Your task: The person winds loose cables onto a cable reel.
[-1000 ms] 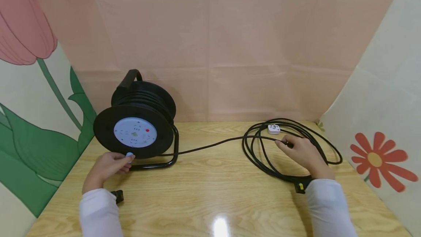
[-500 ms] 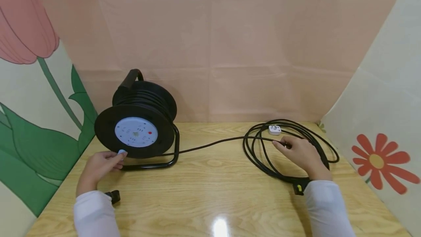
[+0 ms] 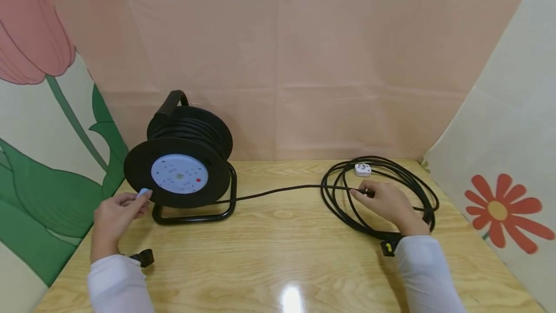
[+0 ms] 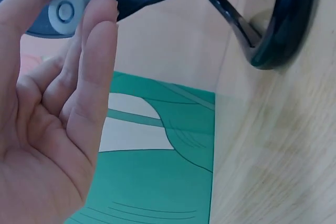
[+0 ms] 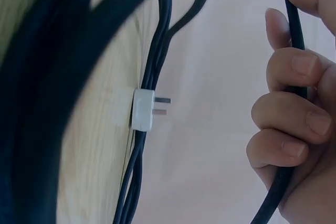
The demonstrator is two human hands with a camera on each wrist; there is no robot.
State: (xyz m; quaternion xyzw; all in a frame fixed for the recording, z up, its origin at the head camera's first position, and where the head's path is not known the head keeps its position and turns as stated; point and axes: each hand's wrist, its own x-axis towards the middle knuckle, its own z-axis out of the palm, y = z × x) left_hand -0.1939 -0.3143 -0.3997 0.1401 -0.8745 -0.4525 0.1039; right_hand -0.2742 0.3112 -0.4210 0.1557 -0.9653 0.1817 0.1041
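Observation:
A black cable reel [image 3: 180, 146] with a white socket face [image 3: 179, 174] stands at the left of the table on a tubular frame. My left hand [image 3: 114, 220] pinches the small pale knob [image 4: 65, 12] at the flange's lower left edge between thumb and index finger; its other fingers are loosely bent. Black cable [image 3: 282, 189] runs rightward from the reel to my right hand [image 3: 388, 203]. In the right wrist view, the fingers [image 5: 283, 109] curl round this cable, which passes through the palm. Loose cable coils [image 3: 343, 222] lie beneath and around that hand.
A white plug [image 3: 362, 169], its pins showing in the right wrist view, lies within the coils at the back. A pink backdrop [image 3: 278, 62] and flower-printed side panels [image 3: 499, 110] border the wooden table [image 3: 278, 255]. The reel's handle [image 3: 171, 104] sticks up.
My left hand has carried the knob left and slightly up, turning the flange and socket face clockwise. My right hand has shifted a little left with the cable, and the coils' right side has drawn in.

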